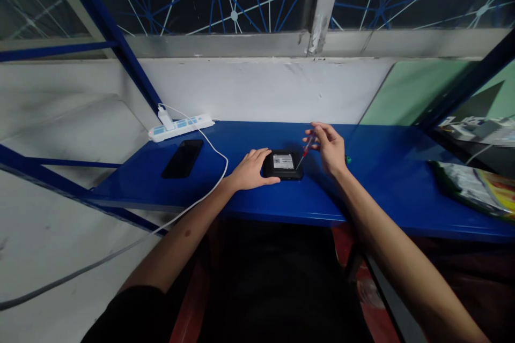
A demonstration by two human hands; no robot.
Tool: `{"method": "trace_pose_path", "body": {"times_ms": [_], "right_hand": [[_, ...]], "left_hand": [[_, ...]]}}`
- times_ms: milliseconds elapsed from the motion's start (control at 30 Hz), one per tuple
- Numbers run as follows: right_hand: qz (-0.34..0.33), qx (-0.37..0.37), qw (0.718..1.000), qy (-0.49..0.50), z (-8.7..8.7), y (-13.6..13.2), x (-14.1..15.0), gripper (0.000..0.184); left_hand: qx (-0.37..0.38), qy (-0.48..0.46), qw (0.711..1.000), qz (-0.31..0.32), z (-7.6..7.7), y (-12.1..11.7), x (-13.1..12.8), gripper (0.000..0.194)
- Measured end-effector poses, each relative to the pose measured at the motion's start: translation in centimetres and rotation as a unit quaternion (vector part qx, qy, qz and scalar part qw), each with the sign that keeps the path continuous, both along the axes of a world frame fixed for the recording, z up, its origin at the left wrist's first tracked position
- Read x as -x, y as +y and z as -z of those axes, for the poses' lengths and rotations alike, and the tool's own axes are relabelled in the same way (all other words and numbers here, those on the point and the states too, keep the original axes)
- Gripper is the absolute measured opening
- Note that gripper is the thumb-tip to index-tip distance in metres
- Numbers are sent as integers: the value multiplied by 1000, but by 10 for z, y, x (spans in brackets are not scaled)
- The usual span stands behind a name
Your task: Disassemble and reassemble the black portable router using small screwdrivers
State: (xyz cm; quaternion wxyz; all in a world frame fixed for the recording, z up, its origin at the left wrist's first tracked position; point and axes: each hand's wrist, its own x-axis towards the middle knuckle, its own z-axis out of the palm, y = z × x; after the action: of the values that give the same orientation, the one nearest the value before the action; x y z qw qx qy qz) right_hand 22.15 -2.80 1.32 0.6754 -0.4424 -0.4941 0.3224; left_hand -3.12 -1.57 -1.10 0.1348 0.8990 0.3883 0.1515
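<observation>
A small black box-shaped device (283,173) with a white printed label on top lies flat on the blue table. My left hand (251,169) grips its left side, thumb along the near edge and fingers at the far edge. Between the fingers of my right hand (328,146) is a slim screwdriver (308,147) with a clear and red handle. It slants down to the left, its tip at the right part of the device's top. Whether the tip sits in a screw is too small to tell. A small green object (348,159) lies beside my right wrist.
A black phone (183,159) lies left on the blue table (386,171). Behind it is a white power strip (183,127) with a plugged-in charger. Its white cable (209,191) passes over my left forearm. A colourful plastic packet (477,187) lies at the right, near blue frame posts.
</observation>
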Motion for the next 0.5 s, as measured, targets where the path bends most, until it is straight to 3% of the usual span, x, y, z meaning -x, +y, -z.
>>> {"method": "trace_pose_path", "body": {"times_ms": [133,333,500], "right_hand": [[-11,7,999,39,-1,0,1,31],[28,-18,999,-32,1,1,-2,27],[-32,6,999,0,0,-1,0,30]], "left_hand": [[1,-4,1000,1,-1,0,0,96],[0,-7,1000,2,1,1,0,96],[-2,-5,1000,1,1,1,0,97]]}}
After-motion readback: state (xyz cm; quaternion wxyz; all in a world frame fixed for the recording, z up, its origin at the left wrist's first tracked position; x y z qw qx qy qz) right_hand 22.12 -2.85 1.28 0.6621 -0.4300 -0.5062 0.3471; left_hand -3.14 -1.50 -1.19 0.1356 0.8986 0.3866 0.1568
